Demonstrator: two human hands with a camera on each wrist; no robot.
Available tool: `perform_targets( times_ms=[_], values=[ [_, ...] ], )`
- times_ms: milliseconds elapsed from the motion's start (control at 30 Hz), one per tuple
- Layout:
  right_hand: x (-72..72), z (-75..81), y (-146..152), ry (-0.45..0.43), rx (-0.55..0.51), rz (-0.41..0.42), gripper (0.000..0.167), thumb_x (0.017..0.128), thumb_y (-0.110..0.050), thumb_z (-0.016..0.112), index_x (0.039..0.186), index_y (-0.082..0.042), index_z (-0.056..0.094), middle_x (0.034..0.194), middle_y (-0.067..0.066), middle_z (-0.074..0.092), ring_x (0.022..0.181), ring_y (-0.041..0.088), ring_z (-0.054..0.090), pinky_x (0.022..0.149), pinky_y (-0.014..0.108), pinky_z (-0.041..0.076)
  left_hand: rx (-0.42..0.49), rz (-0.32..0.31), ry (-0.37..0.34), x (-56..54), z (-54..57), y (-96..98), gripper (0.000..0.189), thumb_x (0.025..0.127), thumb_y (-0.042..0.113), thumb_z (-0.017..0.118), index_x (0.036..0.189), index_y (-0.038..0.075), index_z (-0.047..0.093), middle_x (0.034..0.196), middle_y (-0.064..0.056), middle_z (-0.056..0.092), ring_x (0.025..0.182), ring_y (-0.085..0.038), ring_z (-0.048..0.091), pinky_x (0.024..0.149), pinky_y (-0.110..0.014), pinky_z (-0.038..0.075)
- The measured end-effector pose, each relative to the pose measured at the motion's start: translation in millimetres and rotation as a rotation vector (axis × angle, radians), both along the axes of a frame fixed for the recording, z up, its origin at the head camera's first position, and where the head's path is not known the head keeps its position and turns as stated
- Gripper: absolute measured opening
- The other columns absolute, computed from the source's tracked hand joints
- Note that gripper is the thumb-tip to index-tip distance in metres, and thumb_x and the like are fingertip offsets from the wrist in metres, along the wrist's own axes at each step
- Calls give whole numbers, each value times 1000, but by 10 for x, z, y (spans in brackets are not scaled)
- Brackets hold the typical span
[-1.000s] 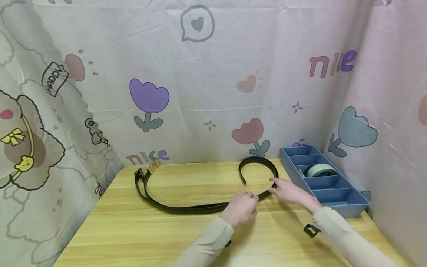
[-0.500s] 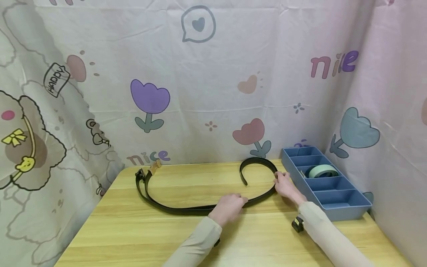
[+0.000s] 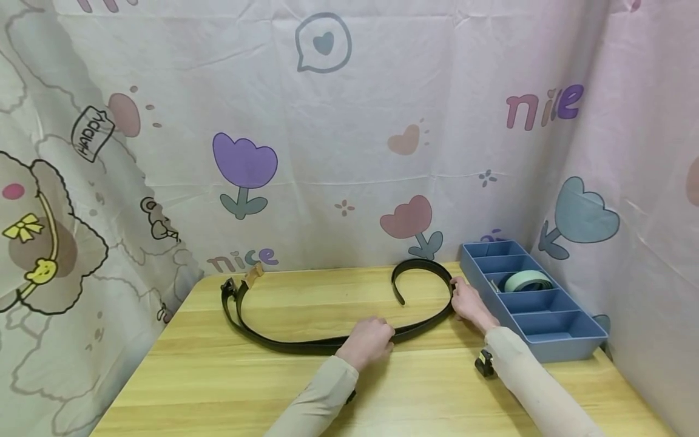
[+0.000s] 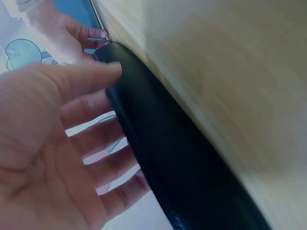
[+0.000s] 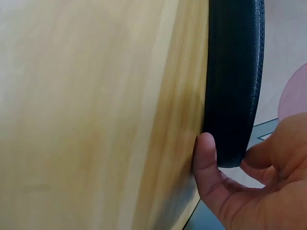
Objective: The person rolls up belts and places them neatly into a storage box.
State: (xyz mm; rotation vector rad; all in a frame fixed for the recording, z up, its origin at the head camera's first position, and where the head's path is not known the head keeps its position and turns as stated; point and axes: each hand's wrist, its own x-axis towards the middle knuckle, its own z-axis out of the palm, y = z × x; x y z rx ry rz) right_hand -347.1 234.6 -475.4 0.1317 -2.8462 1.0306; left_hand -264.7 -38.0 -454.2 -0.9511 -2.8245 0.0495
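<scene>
A long black belt (image 3: 299, 347) stands on edge across the wooden table, bowed towards me. Its right part curls into a loop with a free tip, and a gold-coloured buckle (image 3: 253, 275) lies at its left end beside a small dark piece (image 3: 228, 286). My left hand (image 3: 367, 341) holds the belt right of its middle; in the left wrist view the thumb (image 4: 108, 72) lies on the near face and the fingers reach behind. My right hand (image 3: 471, 304) pinches the belt at the right side of the loop, thumb and fingers on opposite faces in the right wrist view.
A blue divided box (image 3: 562, 352) stands along the table's right side, close to my right hand. A pale green coiled strap (image 3: 526, 281) sits in one compartment. Printed curtains (image 3: 338, 152) hang behind and beside the wooden table (image 3: 218, 388).
My left hand has slid leftward along the belt. The right hand has moved slightly back and left, and its fingers have come together on the belt. The belt has barely shifted.
</scene>
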Motion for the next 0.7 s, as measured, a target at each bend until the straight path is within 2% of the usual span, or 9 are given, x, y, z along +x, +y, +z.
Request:
perform_targets(
  times_ms=[100,167,200,300,367,433,600,700],
  values=[
    [-8,-12,-7,-14,0,-9,38,101,-6,32,136,8,38,118,34,55,52,18,60,54,29,49,14,26,-14,-5,-18,-12,7,90,21,70,86,19,75,90,3,63,83,-13,54,71,-26,49],
    [-16,-11,-16,-25,9,-17,39,102,-8,34,138,8,37,123,36,52,49,19,60,56,31,49,28,45,-33,-15,-17,-15,7,90,24,71,87,20,76,92,2,60,84,-14,50,70,-27,47],
    [-17,-9,-25,-24,20,-20,40,102,-9,35,138,8,37,124,36,51,53,21,61,59,33,50,32,48,-39,-21,-20,-20,8,90,25,71,87,20,76,92,2,60,84,-14,49,71,-28,46],
    [-16,-3,-59,8,80,-32,42,101,-12,41,138,8,41,128,36,46,84,36,63,78,45,51,39,54,-48,-34,-18,-35,12,91,27,70,86,19,76,91,3,63,83,-14,49,72,-29,47],
    [-10,-1,-83,37,125,-38,42,99,-14,45,136,8,45,129,36,43,103,45,56,89,55,47,38,49,-44,-36,-24,-44,12,91,27,70,85,19,76,90,3,64,82,-14,49,72,-28,46],
    [-3,6,-103,55,158,-45,43,98,-16,49,134,7,48,129,35,42,113,50,48,95,61,41,36,39,-41,-32,-27,-54,11,91,26,70,86,19,77,90,4,65,81,-13,49,71,-28,45],
    [-27,17,-107,72,193,-66,43,93,-14,53,130,8,52,120,34,49,106,50,51,91,61,42,47,14,-40,-31,-25,-75,9,90,24,71,84,19,77,88,6,67,79,-12,49,72,-27,46],
    [-57,22,-73,67,183,-74,41,96,-14,49,132,7,49,121,34,52,107,49,54,89,60,44,73,28,-57,-35,-21,-94,21,93,27,67,76,17,74,83,5,66,78,-12,51,73,-27,46]
  ],
)
